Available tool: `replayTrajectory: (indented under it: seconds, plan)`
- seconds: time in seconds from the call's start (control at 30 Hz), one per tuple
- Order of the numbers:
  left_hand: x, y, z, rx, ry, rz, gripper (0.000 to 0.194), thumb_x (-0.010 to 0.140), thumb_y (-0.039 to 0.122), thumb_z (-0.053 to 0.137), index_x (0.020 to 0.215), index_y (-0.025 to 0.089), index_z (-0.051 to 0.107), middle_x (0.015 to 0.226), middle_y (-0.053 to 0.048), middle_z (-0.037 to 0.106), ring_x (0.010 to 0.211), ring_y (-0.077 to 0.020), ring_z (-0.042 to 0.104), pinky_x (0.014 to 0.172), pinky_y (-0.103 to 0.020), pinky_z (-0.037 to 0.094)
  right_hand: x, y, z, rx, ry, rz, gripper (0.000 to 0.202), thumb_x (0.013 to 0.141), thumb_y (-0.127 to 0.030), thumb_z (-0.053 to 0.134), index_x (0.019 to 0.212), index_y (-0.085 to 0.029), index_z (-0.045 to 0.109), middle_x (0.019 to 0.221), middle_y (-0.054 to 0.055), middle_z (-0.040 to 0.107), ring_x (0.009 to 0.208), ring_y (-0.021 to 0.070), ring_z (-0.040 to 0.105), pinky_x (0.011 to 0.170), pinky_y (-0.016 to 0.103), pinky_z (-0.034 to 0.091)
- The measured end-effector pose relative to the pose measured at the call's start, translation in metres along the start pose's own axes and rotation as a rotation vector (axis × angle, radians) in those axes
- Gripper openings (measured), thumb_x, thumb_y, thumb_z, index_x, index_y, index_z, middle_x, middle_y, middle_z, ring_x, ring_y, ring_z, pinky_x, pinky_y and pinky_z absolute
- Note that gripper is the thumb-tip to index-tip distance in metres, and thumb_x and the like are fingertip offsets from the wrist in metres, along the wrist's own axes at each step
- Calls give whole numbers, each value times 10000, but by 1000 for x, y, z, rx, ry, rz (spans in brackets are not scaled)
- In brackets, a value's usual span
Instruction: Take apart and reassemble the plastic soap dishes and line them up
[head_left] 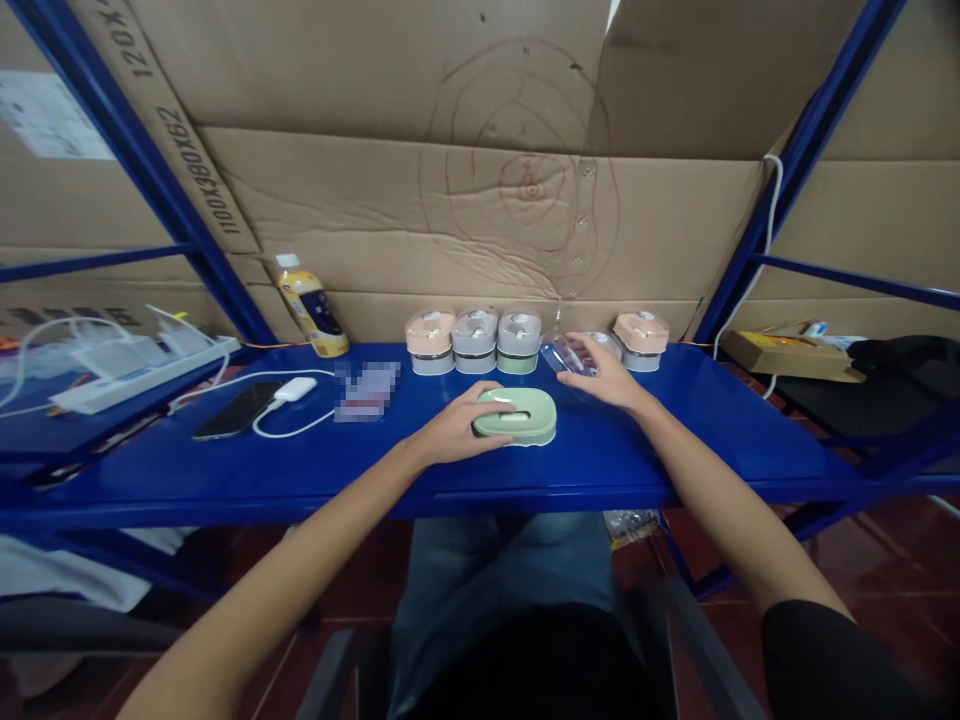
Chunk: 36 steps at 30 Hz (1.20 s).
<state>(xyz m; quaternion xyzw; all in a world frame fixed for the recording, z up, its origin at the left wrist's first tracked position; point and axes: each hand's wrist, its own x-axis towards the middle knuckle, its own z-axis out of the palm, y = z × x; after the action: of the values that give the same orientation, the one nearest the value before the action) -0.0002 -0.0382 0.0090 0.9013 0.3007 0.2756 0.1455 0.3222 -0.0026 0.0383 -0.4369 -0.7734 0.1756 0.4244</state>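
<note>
In front of me a light-green oval box (534, 424) with a slot in its top rests on the blue table (360, 470). My left hand (459, 424) grips its left end, thumb on the near side and fingers on the far side. Farther back and to the right, my right hand (604, 374) is closed on a clear plastic cover (556, 354), tilted and apart from the green box. Similar boxes with clear covers stand along the back: a peach one (431, 342), a grey one (475, 340), a grey-and-green one (518, 342) and another peach one (642, 340).
Another box (606, 345) is partly hidden behind my right hand. On the left are a drink bottle (313, 308), a phone (238, 410), a white adapter with cables (294, 391) and a power strip (142, 376). Cardboard (337, 200) walls the back; blue posts (806, 150) frame the sides.
</note>
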Motion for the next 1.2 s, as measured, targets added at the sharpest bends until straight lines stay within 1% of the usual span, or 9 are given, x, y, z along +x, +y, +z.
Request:
replayTrajectory:
  seconds: [0.1,0.17,0.23,0.4,0.57,0.73,1.0,1.13,1.2]
  plan:
    - [3,-1,2,-34,31,-38,742,835,553,840,1483,281,602,1525,-121,566,1432,-356,567,1237,-499,444,-3,-16,8,9,-100,-119,877,765,-568,843,1519,-213,569,1467,183,656,1315,366,653,1109,563,537]
    - [5,-5,4,-81,73,-113,990,745,568,906,1569,248,461,1519,-161,590,1433,-389,569,1212,-545,460,-4,-27,17,-17,-209,-232,860,753,-568,857,1495,-215,604,1468,172,659,1324,362,649,1115,557,533]
    - [7,-8,7,-144,101,-183,1137,672,571,946,1593,231,372,1463,-183,639,1391,-409,607,1171,-578,487,-3,-36,27,-78,-304,-333,857,743,-564,870,1496,-243,615,1481,152,656,1359,364,629,1155,575,496]
    - [8,-15,13,-234,114,-179,1257,622,525,982,1619,250,268,1441,-182,667,1367,-408,637,1165,-595,482,5,-48,44,-163,-456,-437,885,758,-522,868,1557,-288,567,1555,128,602,1434,359,578,1199,564,455]
    - [8,-15,16,-267,145,-150,1404,565,520,1018,1660,231,189,1575,-252,516,1424,-429,582,1197,-615,449,16,-48,46,-162,-549,-460,840,757,-502,875,1523,-283,609,1502,115,646,1371,358,629,1177,542,475]
    - [7,-15,16,-258,111,-153,1360,606,538,1003,1665,243,203,1551,-239,527,1414,-428,585,1186,-621,455,11,-44,49,-170,-571,-429,853,790,-525,856,1560,-293,569,1507,118,626,1375,353,609,1175,541,466]
    - [4,-13,12,-153,28,-172,1169,680,514,954,1615,230,313,1534,-205,574,1455,-430,543,1205,-628,437,-16,-32,36,-240,-541,-308,1091,760,-610,869,1685,-319,370,1433,126,603,1276,358,611,1081,530,532]
    - [4,-11,11,-134,28,-160,1147,708,509,929,1616,211,295,1538,-202,566,1439,-408,556,1209,-607,446,-21,-28,32,-238,-482,-288,1060,758,-651,857,1662,-308,422,1343,123,632,1160,336,654,1026,516,551]
    - [4,-13,10,-137,90,-156,1093,766,526,881,1619,201,281,1536,-209,557,1418,-389,574,1201,-593,461,-16,-27,22,-258,-390,-286,1012,759,-656,846,1629,-287,481,1295,129,658,1121,342,660,1013,526,543]
